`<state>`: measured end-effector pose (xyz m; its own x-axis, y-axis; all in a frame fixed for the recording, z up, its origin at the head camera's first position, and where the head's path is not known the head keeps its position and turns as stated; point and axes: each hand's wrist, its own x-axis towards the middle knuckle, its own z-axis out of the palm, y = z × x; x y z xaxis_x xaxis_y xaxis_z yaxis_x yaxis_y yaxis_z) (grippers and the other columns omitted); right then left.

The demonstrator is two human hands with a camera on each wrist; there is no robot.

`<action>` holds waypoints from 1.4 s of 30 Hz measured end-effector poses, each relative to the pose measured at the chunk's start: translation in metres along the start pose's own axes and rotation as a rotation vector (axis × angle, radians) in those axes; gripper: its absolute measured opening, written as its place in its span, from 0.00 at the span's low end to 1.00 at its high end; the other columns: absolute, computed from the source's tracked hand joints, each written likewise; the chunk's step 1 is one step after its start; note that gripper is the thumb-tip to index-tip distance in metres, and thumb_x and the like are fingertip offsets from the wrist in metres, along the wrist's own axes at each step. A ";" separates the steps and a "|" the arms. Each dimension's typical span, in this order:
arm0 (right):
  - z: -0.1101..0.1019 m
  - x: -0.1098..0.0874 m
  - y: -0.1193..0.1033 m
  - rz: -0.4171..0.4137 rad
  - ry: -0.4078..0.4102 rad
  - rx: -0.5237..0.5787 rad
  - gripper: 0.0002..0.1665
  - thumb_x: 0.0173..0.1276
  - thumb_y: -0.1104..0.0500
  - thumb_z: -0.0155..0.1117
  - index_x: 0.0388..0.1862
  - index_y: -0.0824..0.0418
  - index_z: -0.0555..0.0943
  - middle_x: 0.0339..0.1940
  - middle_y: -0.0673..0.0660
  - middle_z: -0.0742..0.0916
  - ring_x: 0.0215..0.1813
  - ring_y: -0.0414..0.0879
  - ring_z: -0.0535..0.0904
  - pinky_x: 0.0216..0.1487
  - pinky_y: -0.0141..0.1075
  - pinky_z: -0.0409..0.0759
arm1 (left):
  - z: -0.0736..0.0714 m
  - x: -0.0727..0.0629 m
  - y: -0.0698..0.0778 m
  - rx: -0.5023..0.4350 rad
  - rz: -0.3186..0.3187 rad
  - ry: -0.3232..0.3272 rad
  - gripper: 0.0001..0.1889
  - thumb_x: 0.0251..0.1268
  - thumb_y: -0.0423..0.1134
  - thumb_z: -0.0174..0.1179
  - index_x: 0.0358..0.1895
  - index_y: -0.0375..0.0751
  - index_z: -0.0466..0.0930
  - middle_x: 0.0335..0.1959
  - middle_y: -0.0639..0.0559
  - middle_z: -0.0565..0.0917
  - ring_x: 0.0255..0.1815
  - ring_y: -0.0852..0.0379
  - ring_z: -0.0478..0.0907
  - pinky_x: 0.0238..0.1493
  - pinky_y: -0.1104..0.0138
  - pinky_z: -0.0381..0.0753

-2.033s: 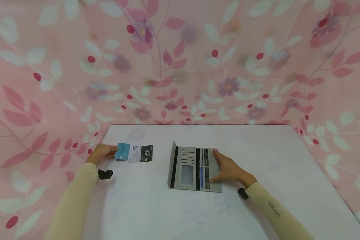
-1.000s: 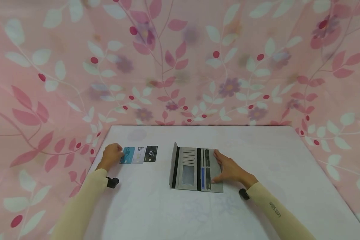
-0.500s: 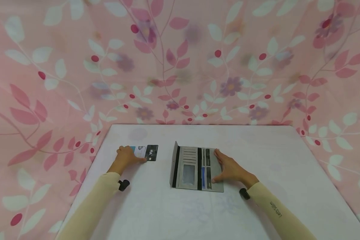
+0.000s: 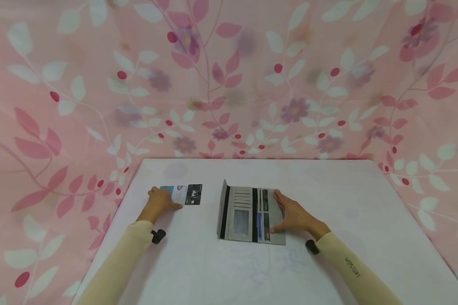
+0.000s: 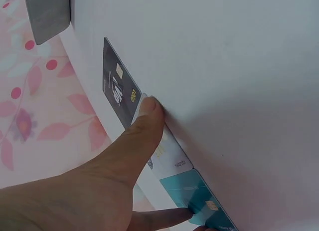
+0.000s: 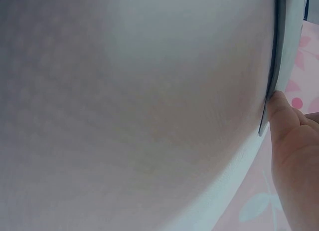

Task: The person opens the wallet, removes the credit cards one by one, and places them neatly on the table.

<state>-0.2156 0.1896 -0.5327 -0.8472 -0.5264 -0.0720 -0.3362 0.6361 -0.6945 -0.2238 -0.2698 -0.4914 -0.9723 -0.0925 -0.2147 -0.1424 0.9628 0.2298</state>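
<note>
Three cards lie in a row at the table's left: a teal card [image 4: 168, 189], a white card [image 4: 180, 195] and a black VIP card [image 4: 193, 195]. My left hand [image 4: 159, 202] rests over the teal and white cards, hiding part of both. In the left wrist view its thumb [image 5: 148, 109] stretches along the white card to the black one, while a finger touches the teal card. A grey wallet [image 4: 241, 192] lies spread out, its left flap raised, with cards in its right-hand slots. My right hand [image 4: 295, 216] rests on its right edge, fingers extended and thumb pressing the panel.
The white table [image 4: 206, 275] spreads around the cards and wallet. Behind it and at both sides hangs a pink floral cloth [image 4: 252, 84]. Each wrist carries a small black camera, such as the left camera [image 4: 158, 236].
My left hand has set the teal card down beside the white one, then moved right over the cards. The thumb has just drawn back slightly. My right hand stays on the wallet.
</note>
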 end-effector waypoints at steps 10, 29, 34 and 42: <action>-0.001 0.000 0.002 -0.009 0.003 -0.007 0.84 0.35 0.38 0.85 0.78 0.68 0.42 0.78 0.61 0.57 0.72 0.54 0.64 0.70 0.47 0.61 | 0.005 0.007 0.006 0.040 0.036 0.010 0.37 0.50 0.54 0.74 0.43 0.17 0.76 0.35 0.30 0.70 0.43 0.34 0.64 0.47 0.47 0.66; 0.000 0.000 0.001 -0.018 -0.001 0.013 0.84 0.34 0.39 0.86 0.78 0.69 0.42 0.78 0.62 0.57 0.72 0.55 0.63 0.70 0.47 0.62 | 0.006 0.006 0.021 -0.002 0.007 0.036 0.34 0.56 0.53 0.71 0.47 0.19 0.75 0.40 0.26 0.68 0.45 0.34 0.65 0.42 0.47 0.74; 0.000 0.000 -0.001 -0.015 -0.003 0.006 0.84 0.34 0.39 0.85 0.78 0.69 0.43 0.78 0.62 0.57 0.72 0.54 0.63 0.70 0.46 0.61 | -0.003 0.009 0.044 -0.013 0.132 0.139 0.30 0.65 0.51 0.64 0.48 0.21 0.73 0.41 0.24 0.72 0.46 0.31 0.71 0.45 0.44 0.76; -0.001 0.001 -0.002 -0.020 -0.004 0.018 0.84 0.35 0.40 0.85 0.78 0.69 0.42 0.78 0.63 0.57 0.72 0.55 0.63 0.70 0.46 0.60 | -0.006 0.020 0.117 -0.423 0.384 0.073 0.18 0.70 0.41 0.59 0.55 0.31 0.77 0.48 0.39 0.82 0.50 0.44 0.79 0.49 0.54 0.80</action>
<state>-0.2161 0.1889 -0.5304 -0.8388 -0.5410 -0.0611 -0.3452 0.6151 -0.7088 -0.2612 -0.1609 -0.4632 -0.9771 0.2115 0.0217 0.1759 0.7470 0.6412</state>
